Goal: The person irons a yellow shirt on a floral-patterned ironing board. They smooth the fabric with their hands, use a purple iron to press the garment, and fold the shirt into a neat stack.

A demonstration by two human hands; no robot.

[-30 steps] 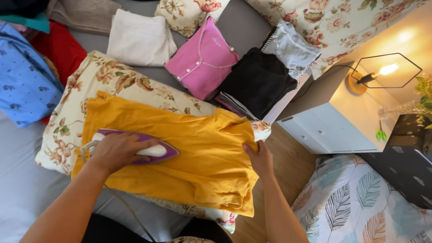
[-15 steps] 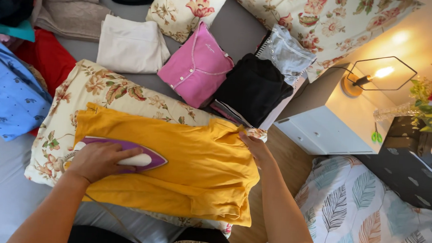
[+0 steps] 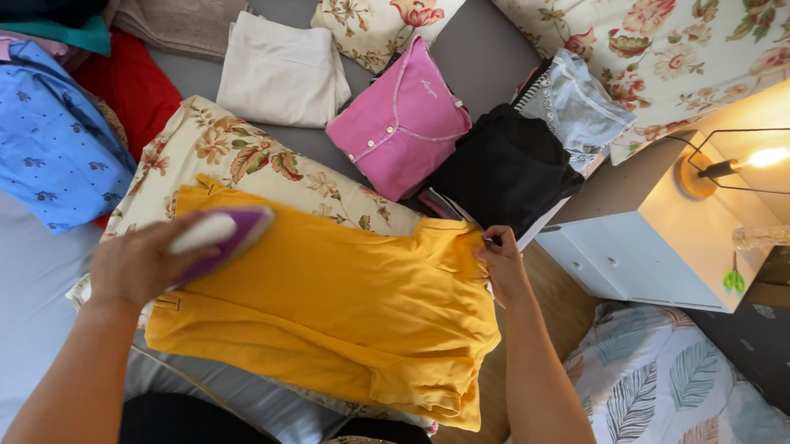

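Seen from the head camera, the left hand [image 3: 145, 267] was clenched around the handle of a purple-and-white clothes iron [image 3: 218, 237], whose soleplate lay on the left end of a mustard-yellow cotton shirt [image 3: 336, 313]. The shirt was spread flat over a cream floral-printed pad [image 3: 254, 161], its long axis running from the person's left to right, so nearly all the cloth lay to the right of the iron. The right hand [image 3: 503, 265] pinched the shirt's far right edge, fingers closed on the fabric, well apart from the iron. Beyond the pad lay folded clothes: a white folded garment [image 3: 281, 72], a pink buttoned top [image 3: 400, 123], a black folded garment [image 3: 504, 169] and a pale grey one [image 3: 577, 105]. A blue dotted shirt [image 3: 30, 140] lay at the left. At the right stood a white bedside cabinet [image 3: 646, 253] bearing a lit wire-framed lamp [image 3: 745, 159]. No packages, labels or signs could be made out.
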